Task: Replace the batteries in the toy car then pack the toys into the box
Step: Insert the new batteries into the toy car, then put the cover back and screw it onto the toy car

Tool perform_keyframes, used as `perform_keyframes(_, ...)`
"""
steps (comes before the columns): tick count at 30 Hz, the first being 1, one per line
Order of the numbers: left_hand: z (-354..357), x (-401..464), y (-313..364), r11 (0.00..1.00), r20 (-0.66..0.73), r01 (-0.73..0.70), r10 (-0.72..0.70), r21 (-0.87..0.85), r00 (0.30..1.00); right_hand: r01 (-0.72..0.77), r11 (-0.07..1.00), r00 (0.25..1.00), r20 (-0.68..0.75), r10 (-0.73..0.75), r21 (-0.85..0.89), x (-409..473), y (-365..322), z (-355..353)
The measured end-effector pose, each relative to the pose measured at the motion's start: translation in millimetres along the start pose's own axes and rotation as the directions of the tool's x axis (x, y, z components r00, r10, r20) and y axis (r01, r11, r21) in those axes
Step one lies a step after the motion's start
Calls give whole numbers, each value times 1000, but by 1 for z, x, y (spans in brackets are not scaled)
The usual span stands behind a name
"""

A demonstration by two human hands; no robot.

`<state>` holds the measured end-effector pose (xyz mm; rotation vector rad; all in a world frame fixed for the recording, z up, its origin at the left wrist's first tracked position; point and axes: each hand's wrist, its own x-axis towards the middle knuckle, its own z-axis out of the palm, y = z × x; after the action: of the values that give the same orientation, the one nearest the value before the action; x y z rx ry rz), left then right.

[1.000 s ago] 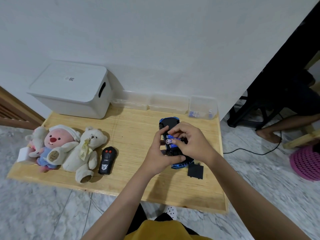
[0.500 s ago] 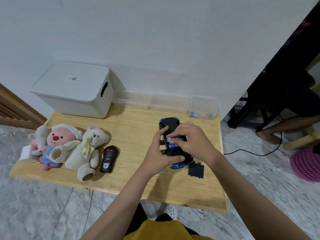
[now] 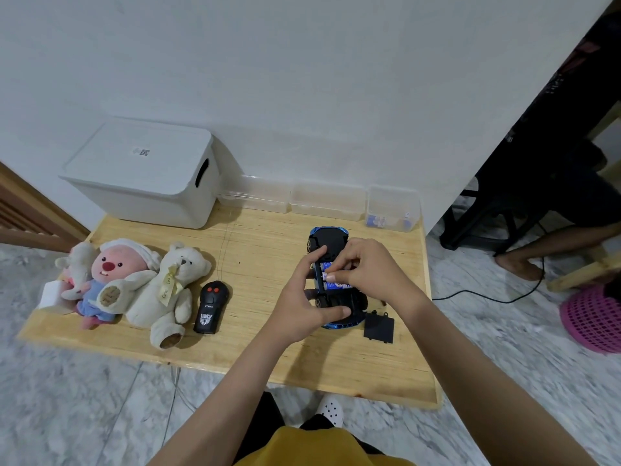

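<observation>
The blue toy car (image 3: 328, 239) lies upside down on the wooden table (image 3: 262, 250), its battery bay uncovered. Blue batteries (image 3: 331, 280) sit in the bay. My left hand (image 3: 304, 297) grips the car's near end, thumb under the bumper and forefinger along its left side. My right hand (image 3: 368, 269) curls over the bay, its fingertips pressing on the batteries. The black battery cover (image 3: 379, 327) lies loose on the table right of the car. The white lidded box (image 3: 144, 173) stands shut at the back left.
Plush toys (image 3: 134, 284) lie in a row at the table's left, with a black remote control (image 3: 211, 307) beside them. Clear plastic trays (image 3: 322, 200) line the wall; the rightmost tray (image 3: 393, 210) holds small blue items. A person's foot (image 3: 514, 264) and a pink basket (image 3: 594, 317) are on the floor, right.
My right hand's fingers have shifted slightly over the batteries in the bay. The car and my left hand stay where they were.
</observation>
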<state>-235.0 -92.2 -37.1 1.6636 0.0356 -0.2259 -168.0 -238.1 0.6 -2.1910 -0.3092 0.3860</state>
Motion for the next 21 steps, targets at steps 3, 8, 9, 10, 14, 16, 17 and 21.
perform_keyframes(3, -2, -1, -4, 1000, 12, 0, 0, -14, 1000, -80, 996, 991, -108, 83, 36, -1, 3, 5)
perform_keyframes(8, -2, -3, -18, 999, 34, 14, -13, -41, 999, -6, 980, 971, -231, 53, 198, -18, 20, 18)
perform_keyframes(9, -1, -4, -22, 999, 33, 21, -19, -42, 999, 12, 967, 963, -264, 57, 254, -22, 26, 19)
perform_keyframes(10, -1, -6, -26, 999, 29, 30, -29, -44, 999, 21, 953, 950, -303, 75, 303, -25, 33, 18)
perform_keyframes(14, -4, -13, -44, 996, 3, 75, -75, -54, 997, -52, 933, 880, -426, 211, 356, -46, 76, 15)
perform_keyframes(16, -6, -15, -50, 994, -8, 94, -95, -63, 995, -108, 946, 863, -443, 242, 307, -57, 97, 17)
perform_keyframes(17, -6, -15, -52, 992, -15, 105, -107, -73, 994, -149, 956, 861, -442, 251, 253, -62, 107, 20)
perform_keyframes(21, -4, -18, -57, 984, -31, 134, -138, -114, 990, -422, 893, 828, -334, 451, 158, -76, 135, 37)
